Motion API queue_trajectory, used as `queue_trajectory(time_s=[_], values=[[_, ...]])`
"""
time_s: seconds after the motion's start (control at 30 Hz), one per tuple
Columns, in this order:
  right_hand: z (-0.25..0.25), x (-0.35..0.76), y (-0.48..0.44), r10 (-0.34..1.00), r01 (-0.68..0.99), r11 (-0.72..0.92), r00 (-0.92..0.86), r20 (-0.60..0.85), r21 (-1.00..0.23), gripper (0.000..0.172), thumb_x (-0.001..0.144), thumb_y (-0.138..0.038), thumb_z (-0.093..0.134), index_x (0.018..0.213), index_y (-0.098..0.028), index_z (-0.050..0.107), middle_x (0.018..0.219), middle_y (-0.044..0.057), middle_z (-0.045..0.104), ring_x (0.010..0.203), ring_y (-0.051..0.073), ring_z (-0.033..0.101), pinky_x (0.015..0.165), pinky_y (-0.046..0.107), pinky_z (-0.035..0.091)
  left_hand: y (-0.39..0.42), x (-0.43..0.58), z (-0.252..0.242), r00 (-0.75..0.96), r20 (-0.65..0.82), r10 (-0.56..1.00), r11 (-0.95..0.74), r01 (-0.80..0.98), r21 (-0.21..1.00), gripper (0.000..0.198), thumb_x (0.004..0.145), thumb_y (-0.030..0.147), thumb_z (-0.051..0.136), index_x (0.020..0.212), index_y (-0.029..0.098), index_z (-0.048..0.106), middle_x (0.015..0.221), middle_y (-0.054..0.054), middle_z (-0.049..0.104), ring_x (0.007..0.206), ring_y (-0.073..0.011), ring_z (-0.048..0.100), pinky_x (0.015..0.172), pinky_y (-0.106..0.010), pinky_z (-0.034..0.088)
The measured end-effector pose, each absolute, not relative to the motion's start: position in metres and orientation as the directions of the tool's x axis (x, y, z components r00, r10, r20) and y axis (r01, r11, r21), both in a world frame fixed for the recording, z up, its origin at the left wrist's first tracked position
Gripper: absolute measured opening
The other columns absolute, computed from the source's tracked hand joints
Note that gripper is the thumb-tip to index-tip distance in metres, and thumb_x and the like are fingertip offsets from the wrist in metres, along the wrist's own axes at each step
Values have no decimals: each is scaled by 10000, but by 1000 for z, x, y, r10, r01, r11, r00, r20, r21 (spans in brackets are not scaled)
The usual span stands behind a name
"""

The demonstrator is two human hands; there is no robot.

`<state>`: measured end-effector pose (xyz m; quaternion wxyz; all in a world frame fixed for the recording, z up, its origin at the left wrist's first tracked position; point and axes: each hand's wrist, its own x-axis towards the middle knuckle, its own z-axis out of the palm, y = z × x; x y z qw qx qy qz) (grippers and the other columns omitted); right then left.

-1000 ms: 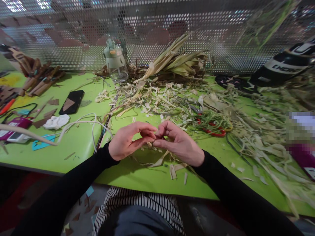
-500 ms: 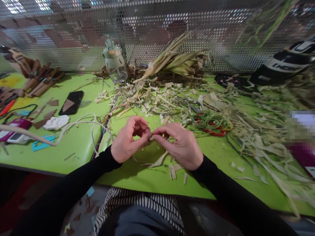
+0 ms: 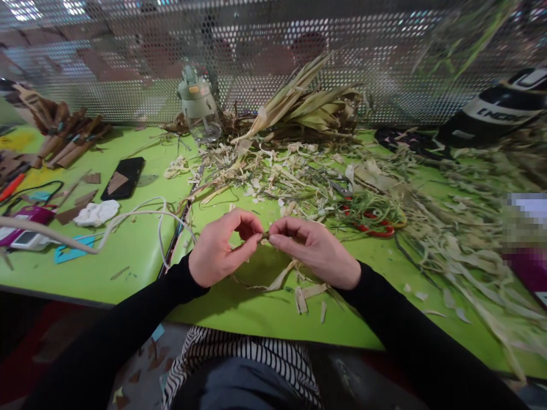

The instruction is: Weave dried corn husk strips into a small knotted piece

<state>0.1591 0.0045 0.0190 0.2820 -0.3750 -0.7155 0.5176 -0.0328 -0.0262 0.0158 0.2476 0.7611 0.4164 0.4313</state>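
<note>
My left hand and my right hand meet over the near part of the green table, thumbs and forefingers pinched. Between the fingertips shows a small brownish piece of dried plant material, held at both ends; its exact kind is too small to make out. Below the hands a pale strip of dried husk lies on the table, with short husk scraps beside it. Right of my right hand are scissors with red handles, partly covered by green shredded fibres.
Husk shreds spread behind the hands, before a bundle of dry leaves. A clear bottle stands by the perforated metal screen. On the left are a phone, a white cable and brown bundles; a black bottle lies right.
My fingertips have moved slightly apart, so more of the small brownish piece shows between them. My right hand has shifted a little to the right.
</note>
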Motion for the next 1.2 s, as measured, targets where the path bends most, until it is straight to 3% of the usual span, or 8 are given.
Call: queue_trajectory(time_s=[0.17,0.47,0.73,0.93,1.2], values=[[20,157,2,858,207,144,-513,17,-968,169,845,-344,581,825,-177,607,738,-8,571,640,101,502,571,227,403,-28,-33,16,307,488,817,-576,454,680,100,814,133,549,911,154,543,794,-22,631,700,-99,589,662,-226,492],[17,158,2,870,171,140,-492,39,-975,216,853,-396,572,822,-183,595,758,1,579,653,105,514,574,225,426,-30,-30,16,275,381,883,-466,406,786,178,821,151,541,998,144,564,824,-34,641,717,-102,588,681,-223,494],[15,155,-1,871,334,360,-455,186,-871,122,861,-309,575,822,-196,600,764,1,605,693,126,548,639,250,454,-27,-27,16,192,114,975,-176,342,923,88,791,188,547,851,150,599,721,-8,609,633,-98,542,601,-222,454],[15,152,-3,856,399,433,-464,229,-808,104,874,-275,545,822,-193,582,741,2,600,650,125,535,583,243,443,-21,-30,14,296,-141,945,92,173,981,172,751,304,629,810,150,577,664,21,548,551,-75,486,521,-206,399],[14,158,1,872,341,392,-433,227,-855,195,858,-362,585,969,-204,564,866,31,614,767,154,575,670,280,485,-15,-29,16,242,-165,956,173,-13,985,196,721,283,678,760,134,556,628,32,567,536,-51,487,540,-192,404]])
